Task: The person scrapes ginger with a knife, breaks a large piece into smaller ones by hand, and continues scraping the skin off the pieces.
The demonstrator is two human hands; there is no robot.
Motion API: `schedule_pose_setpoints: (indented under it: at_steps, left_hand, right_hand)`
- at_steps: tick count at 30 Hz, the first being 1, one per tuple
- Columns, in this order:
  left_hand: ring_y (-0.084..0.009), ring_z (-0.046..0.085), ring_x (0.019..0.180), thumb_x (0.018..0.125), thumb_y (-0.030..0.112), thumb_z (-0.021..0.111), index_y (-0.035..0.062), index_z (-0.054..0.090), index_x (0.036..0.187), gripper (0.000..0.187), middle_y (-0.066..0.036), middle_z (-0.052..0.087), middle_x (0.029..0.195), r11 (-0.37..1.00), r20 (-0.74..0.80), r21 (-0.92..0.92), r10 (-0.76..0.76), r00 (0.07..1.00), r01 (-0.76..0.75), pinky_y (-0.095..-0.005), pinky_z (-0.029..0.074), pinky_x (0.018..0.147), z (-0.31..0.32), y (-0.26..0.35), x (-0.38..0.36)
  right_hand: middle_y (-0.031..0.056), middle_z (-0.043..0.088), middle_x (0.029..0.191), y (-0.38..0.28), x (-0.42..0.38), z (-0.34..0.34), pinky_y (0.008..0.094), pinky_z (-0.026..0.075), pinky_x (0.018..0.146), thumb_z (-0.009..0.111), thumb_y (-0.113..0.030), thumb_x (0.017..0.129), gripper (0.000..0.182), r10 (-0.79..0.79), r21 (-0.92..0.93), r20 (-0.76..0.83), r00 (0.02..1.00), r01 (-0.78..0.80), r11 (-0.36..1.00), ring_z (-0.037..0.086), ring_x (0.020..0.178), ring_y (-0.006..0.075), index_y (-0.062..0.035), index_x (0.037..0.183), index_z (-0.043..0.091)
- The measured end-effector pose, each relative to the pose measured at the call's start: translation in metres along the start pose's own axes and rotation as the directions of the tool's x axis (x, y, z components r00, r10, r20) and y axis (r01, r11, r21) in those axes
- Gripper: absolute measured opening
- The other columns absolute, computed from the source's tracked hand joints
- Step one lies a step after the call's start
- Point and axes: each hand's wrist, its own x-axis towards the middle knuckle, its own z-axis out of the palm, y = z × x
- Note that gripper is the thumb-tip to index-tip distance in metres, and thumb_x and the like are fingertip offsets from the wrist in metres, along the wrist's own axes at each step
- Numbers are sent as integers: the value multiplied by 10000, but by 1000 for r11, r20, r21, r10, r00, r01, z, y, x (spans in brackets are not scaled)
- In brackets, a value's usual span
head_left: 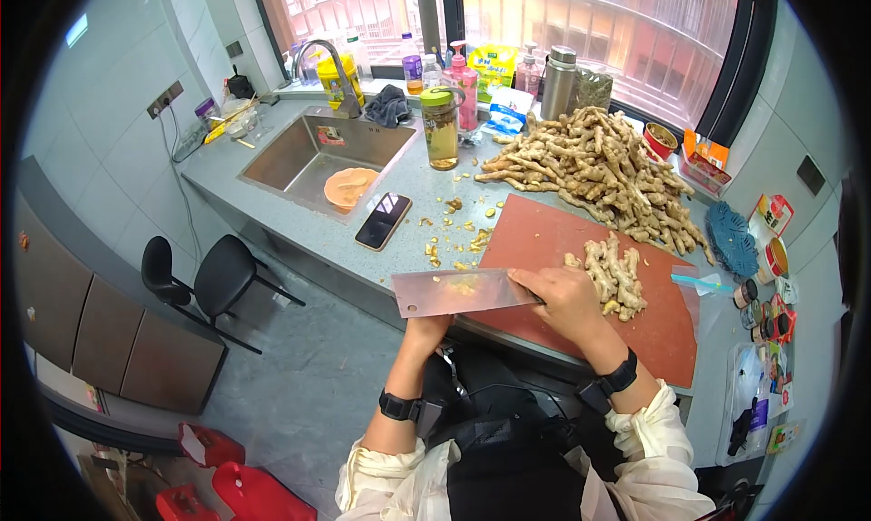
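My right hand (564, 296) is closed round the handle of a cleaver (435, 296), whose broad blade points left over the counter's front edge. Some yellowish bits cling to the blade. Under the blade is my left hand (428, 329); its fingers are hidden, so whether it holds anything does not show. A reddish-brown cutting board (535, 235) lies beyond and to the right, with a few pieces of ginger (619, 274) on it. Behind them rises a large heap of ginger (599, 163). Small ginger scraps (434, 249) are scattered on the counter left of the board.
A phone (384, 222) lies beside the sink (263, 163), which holds an orange bowl (350, 187). A green-lidded bottle (441, 136) and a steel thermos (558, 84) stand at the back. Jars (746, 294) line the right side. A black chair (227, 276) stands at left.
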Motion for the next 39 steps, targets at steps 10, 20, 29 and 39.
schedule_pose_setpoints:
  at_steps: [10, 20, 29, 39]
  left_hand:
    - [-47, 458, 586, 970, 358, 578, 80, 584, 1032, 284, 22, 529, 713, 827, 102, -460, -313, 944, 323, -194, 332, 501, -5, 50, 9]
    - [-74, 439, 618, 995, 303, 514, 92, 586, 907, 240, 30, 491, 705, 779, 81, -448, -453, 888, 439, -240, 352, 544, 9, 38, 3]
    - [-155, 508, 788, 951, 468, 530, 84, 490, 1195, 457, -33, 506, 934, 793, 94, -554, -242, 966, 253, -277, 463, 629, 7, 37, 13]
    - [-122, 488, 912, 986, 324, 546, 84, 553, 1049, 248, -37, 486, 974, 928, -156, -353, -183, 971, 118, -295, 429, 828, -16, 43, 2]
  right_hand:
    - [89, 715, 970, 13, -11, 11, 356, 550, 742, 704, -59, 707, 367, 296, 172, 76, 952, -305, 937, 688, 830, 281, -121, 1069, 694]
    - [115, 710, 1038, -17, -6, -3, 352, 547, 783, 701, -17, 702, 412, 202, 271, 114, 973, -226, 936, 687, 899, 279, -91, 1107, 696]
    - [125, 665, 1099, 74, -22, 47, 317, 492, 860, 564, -90, 870, 402, 141, 267, 276, 951, -217, 939, 628, 935, 253, 7, 1259, 593]
    - [19, 396, 541, -10, 8, 4, 286, 309, 419, 607, -198, 965, 247, 600, 425, 310, 738, -672, 607, 308, 416, 122, 21, 1079, 620]
